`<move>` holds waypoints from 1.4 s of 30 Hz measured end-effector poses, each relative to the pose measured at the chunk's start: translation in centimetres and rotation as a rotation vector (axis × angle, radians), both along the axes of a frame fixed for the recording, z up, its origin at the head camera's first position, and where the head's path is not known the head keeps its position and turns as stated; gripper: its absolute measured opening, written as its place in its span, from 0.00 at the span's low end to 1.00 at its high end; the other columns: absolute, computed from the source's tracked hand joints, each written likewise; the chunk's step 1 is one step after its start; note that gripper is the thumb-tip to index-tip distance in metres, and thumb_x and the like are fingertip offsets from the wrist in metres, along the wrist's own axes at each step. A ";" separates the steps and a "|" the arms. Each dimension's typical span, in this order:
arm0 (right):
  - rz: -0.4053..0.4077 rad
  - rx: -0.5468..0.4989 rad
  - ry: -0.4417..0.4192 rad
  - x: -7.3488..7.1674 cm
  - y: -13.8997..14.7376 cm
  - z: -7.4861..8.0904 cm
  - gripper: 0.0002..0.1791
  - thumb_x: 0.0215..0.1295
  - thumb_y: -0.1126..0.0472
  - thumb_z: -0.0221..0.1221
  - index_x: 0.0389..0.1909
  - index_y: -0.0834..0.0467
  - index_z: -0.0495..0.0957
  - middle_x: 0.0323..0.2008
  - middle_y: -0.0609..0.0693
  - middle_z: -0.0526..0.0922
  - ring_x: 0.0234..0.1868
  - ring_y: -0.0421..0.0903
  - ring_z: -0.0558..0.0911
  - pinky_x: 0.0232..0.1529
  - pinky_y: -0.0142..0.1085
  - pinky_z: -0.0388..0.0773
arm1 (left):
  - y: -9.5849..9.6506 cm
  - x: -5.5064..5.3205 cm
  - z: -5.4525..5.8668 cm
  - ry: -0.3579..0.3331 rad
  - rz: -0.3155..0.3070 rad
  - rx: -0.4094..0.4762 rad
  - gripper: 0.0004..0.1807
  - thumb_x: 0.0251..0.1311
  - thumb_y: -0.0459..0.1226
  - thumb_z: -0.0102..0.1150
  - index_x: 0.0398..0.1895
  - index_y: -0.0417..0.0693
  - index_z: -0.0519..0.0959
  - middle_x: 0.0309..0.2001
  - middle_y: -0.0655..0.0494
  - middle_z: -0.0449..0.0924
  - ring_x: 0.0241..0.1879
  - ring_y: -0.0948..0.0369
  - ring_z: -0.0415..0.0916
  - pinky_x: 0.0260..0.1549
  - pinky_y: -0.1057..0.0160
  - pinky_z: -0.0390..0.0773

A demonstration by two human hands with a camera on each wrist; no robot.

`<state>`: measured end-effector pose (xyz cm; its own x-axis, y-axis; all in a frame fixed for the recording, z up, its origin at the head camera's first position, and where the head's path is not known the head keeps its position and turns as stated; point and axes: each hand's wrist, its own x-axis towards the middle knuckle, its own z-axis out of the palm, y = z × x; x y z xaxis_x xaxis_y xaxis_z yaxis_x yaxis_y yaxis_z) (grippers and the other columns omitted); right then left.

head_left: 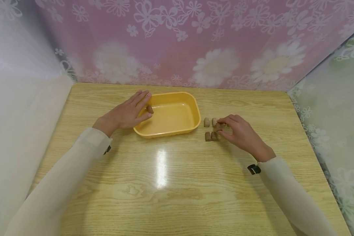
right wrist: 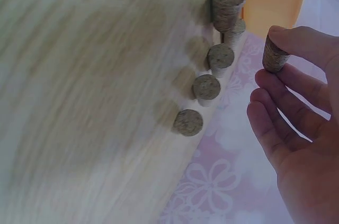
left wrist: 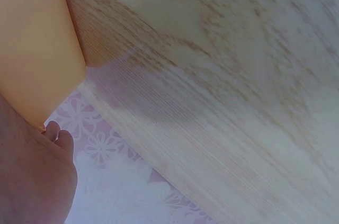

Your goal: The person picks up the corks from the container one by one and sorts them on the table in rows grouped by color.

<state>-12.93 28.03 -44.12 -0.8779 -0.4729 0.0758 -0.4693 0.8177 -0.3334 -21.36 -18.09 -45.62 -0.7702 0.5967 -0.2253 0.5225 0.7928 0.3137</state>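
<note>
My right hand (head_left: 240, 132) pinches a brown cork stopper (right wrist: 275, 54) between thumb and fingertips, above the table just right of the basin. Under and beside it, several more cork stoppers (head_left: 207, 136) stand in two short rows, some hidden behind the hand in the head view. In the right wrist view the standing corks (right wrist: 206, 87) line up away from the pinched one. My left hand (head_left: 127, 113) rests over the left end of a yellow plastic basin (head_left: 196, 113), fingers extended along its rim. One cork (head_left: 149, 109) shows inside the basin, between the left thumb and index finger.
The wood-grain table (head_left: 183, 190) carries a bright light reflection in front of the basin. A pink flowered cloth (head_left: 171, 55) rises along the back edge, with pale cloth at the left and a flowered cloth (head_left: 333, 108) at the right.
</note>
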 end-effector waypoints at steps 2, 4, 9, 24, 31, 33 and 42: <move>0.002 0.006 0.007 0.2 0.2 -0.2 0.21 0.72 0.62 0.73 0.62 0.63 0.84 0.52 0.60 0.88 0.55 0.60 0.84 0.56 0.59 0.84 | 0.0 0.0 0.0 -0.002 0.001 -0.001 0.49 0.84 0.67 0.33 0.91 0.55 0.27 0.91 0.55 0.21 0.90 0.49 0.20 0.88 0.39 0.40; -0.001 0.008 0.005 0.4 0.5 -0.3 0.21 0.72 0.62 0.72 0.62 0.64 0.84 0.53 0.60 0.88 0.56 0.60 0.84 0.56 0.59 0.84 | 0.0 0.0 0.0 -0.004 0.002 -0.001 0.49 0.84 0.67 0.33 0.91 0.55 0.27 0.91 0.55 0.21 0.90 0.49 0.20 0.88 0.39 0.40; -0.029 0.018 -0.037 0.9 1.0 -0.8 0.20 0.73 0.61 0.71 0.62 0.63 0.84 0.55 0.61 0.88 0.57 0.61 0.84 0.57 0.61 0.84 | 0.0 0.0 -0.1 -0.008 0.002 0.010 0.49 0.84 0.67 0.33 0.91 0.54 0.28 0.91 0.53 0.23 0.90 0.49 0.21 0.87 0.38 0.40; -0.032 0.037 -0.065 1.3 2.1 -2.4 0.23 0.72 0.62 0.72 0.63 0.65 0.83 0.57 0.64 0.87 0.61 0.66 0.83 0.61 0.64 0.82 | 0.0 0.0 -0.3 0.006 -0.001 0.010 0.49 0.84 0.67 0.33 0.91 0.53 0.29 0.91 0.53 0.23 0.90 0.47 0.22 0.87 0.38 0.41; -0.036 0.041 -0.069 1.5 2.5 -2.7 0.21 0.71 0.62 0.73 0.61 0.65 0.84 0.58 0.65 0.87 0.62 0.67 0.83 0.62 0.65 0.82 | 0.1 0.0 -0.2 0.009 -0.001 0.007 0.49 0.84 0.67 0.33 0.91 0.53 0.29 0.91 0.51 0.25 0.90 0.47 0.22 0.87 0.38 0.41; -0.034 0.037 -0.058 1.6 2.6 -2.8 0.21 0.70 0.62 0.73 0.60 0.65 0.85 0.58 0.65 0.87 0.62 0.68 0.83 0.61 0.65 0.82 | 0.1 0.0 -0.2 0.011 -0.001 0.003 0.49 0.84 0.67 0.33 0.91 0.53 0.28 0.91 0.51 0.24 0.90 0.47 0.22 0.87 0.38 0.41; -0.029 0.036 -0.056 1.6 2.7 -3.1 0.20 0.70 0.63 0.73 0.59 0.64 0.85 0.56 0.64 0.87 0.57 0.64 0.85 0.57 0.63 0.84 | 0.1 -0.1 -0.3 0.011 -0.001 0.008 0.49 0.85 0.66 0.33 0.91 0.53 0.29 0.91 0.52 0.24 0.90 0.47 0.22 0.87 0.38 0.41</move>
<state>-11.31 30.78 -47.26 -0.8937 -0.4487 0.0095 -0.4265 0.8426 -0.3289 -21.46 -18.01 -45.87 -0.7721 0.5991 -0.2123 0.5265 0.7899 0.3143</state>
